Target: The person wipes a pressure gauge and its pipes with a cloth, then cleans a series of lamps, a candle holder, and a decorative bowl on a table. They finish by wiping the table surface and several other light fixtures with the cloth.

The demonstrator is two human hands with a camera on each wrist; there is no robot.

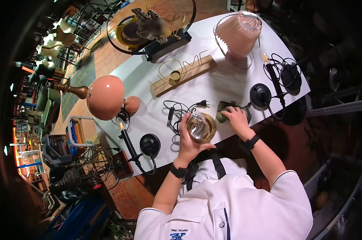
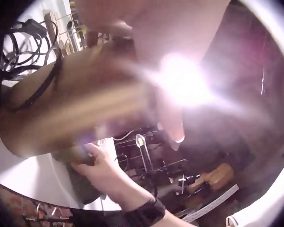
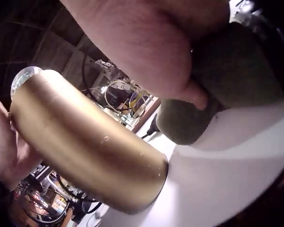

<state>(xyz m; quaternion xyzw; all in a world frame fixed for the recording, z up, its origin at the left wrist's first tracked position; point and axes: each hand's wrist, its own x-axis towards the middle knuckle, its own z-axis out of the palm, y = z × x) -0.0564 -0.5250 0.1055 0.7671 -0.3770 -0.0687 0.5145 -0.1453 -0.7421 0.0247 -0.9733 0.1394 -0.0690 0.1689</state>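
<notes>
On the white table near its front edge stands a gold cylindrical lamp base (image 1: pixel 210 136) with a clear faceted glass piece (image 1: pixel 198 127) at its top. My left hand (image 1: pixel 188 142) holds the cylinder near its upper end, fingers along one side and thumb round the front. The smooth gold wall (image 3: pixel 85 142) fills much of the right wrist view. Just to the right, my right hand (image 1: pixel 238 120) grips a dark green cloth (image 1: pixel 222 116) that lies bunched on the table. The thumb presses into the cloth's folds in the right wrist view.
A black cord with plug (image 1: pixel 203 103) lies behind the gold cylinder. Black candle-style lamps (image 1: pixel 150 145) stand left and right. Farther off are a pink lamp (image 1: pixel 105 97), a pleated-shade lamp (image 1: pixel 239 34) and a wooden sign holder (image 1: pixel 184 76). The white table (image 1: pixel 141 84) ends close before the person.
</notes>
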